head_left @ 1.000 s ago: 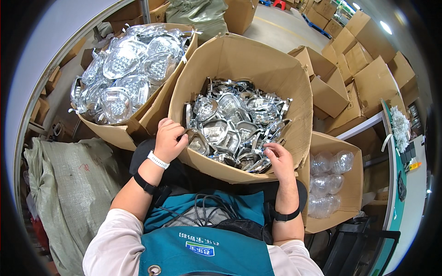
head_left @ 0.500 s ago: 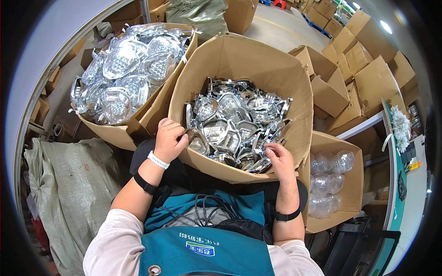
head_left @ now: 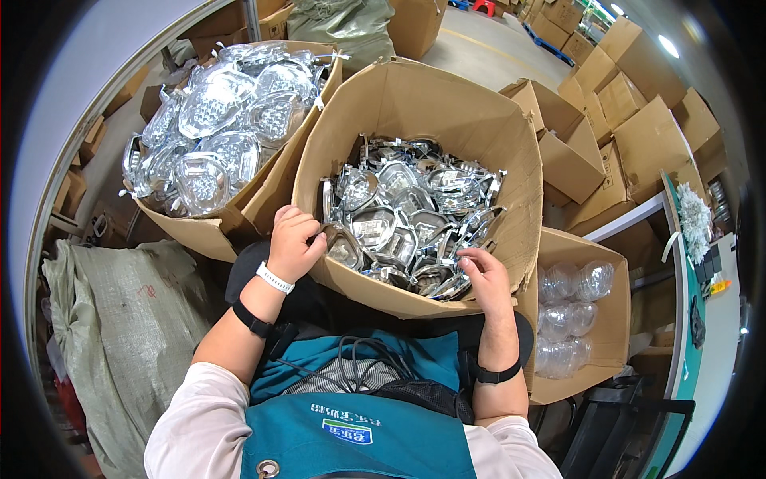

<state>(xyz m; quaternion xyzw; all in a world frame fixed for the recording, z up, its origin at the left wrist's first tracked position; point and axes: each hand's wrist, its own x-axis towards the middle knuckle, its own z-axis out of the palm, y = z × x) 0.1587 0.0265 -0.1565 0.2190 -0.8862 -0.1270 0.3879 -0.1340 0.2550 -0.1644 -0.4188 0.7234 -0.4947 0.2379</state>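
Note:
A large cardboard box [head_left: 423,96] stands in front of me, holding a heap of shiny, clear and silver moulded plastic pieces [head_left: 375,227] with dark edges. My left hand [head_left: 295,242] lies at the box's near left rim, fingers curled closed; whatever they may hold is hidden. Over the near right rim rests my right hand [head_left: 484,275], loosely bent, with thumb and forefinger apart. Its fingertips are beside the nearest pieces, and I cannot tell whether they touch them.
At the left, another box [head_left: 187,231] is piled with clear moulded pieces [head_left: 215,104]. A smaller box [head_left: 590,383] at the right holds clear round plastic containers [head_left: 570,319]. A woven sack [head_left: 132,335] stands at my left. Cardboard boxes [head_left: 638,152] crowd the far right.

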